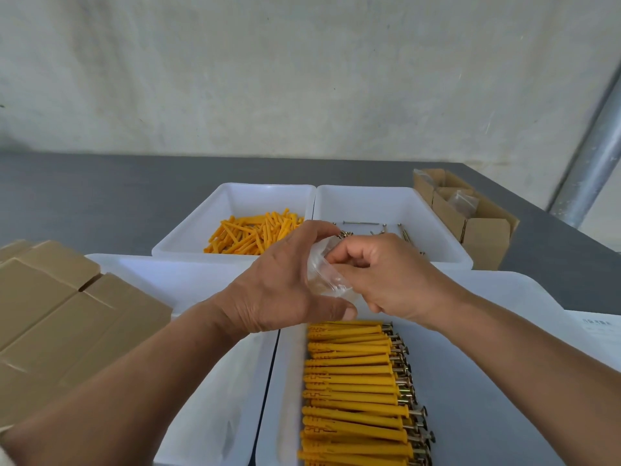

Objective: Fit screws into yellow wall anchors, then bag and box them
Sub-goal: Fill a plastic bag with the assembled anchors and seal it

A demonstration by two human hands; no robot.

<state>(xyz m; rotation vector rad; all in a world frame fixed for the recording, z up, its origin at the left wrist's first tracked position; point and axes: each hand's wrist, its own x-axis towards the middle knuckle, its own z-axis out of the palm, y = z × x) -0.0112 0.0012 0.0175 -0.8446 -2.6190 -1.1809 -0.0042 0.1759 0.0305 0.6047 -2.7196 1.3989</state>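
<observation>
Right now both hands meet over the middle of the grey table (100, 196), working a small clear bag (327, 275) between them. The left hand (282, 284) curls round the bag from the side, thumb low and fingers over the top. The right hand (389, 280) pinches its other edge with bent fingers, so each grip is closed on the plastic. The bag is crumpled and see-through, and the fingers hide most of it, so I cannot tell if anything is inside. A few screw heads (345, 234) show just past the left fingertips, but it is unclear whether they are held or lie in the bin behind. Below the hands, the near bin (463, 425) holds rows of fitted anchors (353, 375), yellow with screws in them; the frame cuts off its near end. Farther back, the far left bin (232, 193) holds loose anchors (255, 235). Beside it, the far right bin (386, 193) holds loose screws (361, 223), partly hidden by the right hand. Closed cardboard boxes (67, 314) sit at the left, cut off, and an open box (487, 230) stands far right
</observation>
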